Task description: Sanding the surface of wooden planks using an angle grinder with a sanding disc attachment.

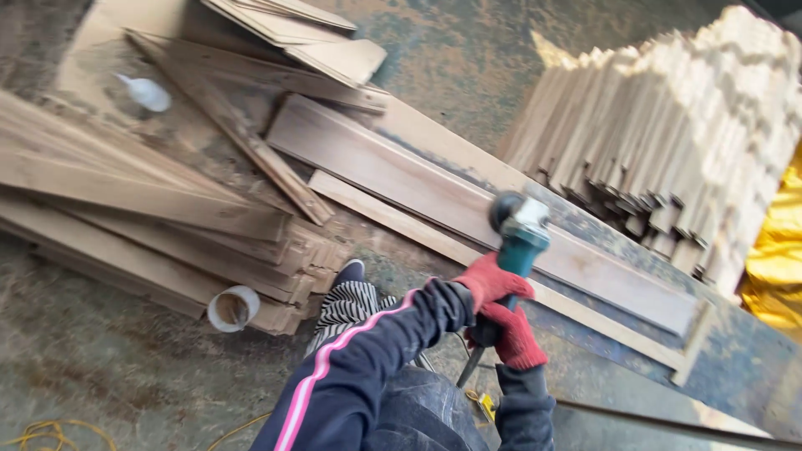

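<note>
A teal angle grinder (521, 236) is gripped in both my red-gloved hands. My left hand (491, 282), on the arm with the dark pink-striped sleeve, wraps the body just behind the grinder's head. My right hand (516, 337) holds the rear handle, where the cable (468, 367) hangs down. The grinder's head points away from me, above a long flat wooden plank (401, 171) lying on the dusty floor; whether it touches the plank I cannot tell.
A tall stack of cut wood strips (668, 125) stands at the right, beside a yellow sheet (777, 250). A pile of planks (150, 217) lies left, with a white tube (232, 307) at its end and a white bottle (146, 92). My shoe (349, 271) is near it.
</note>
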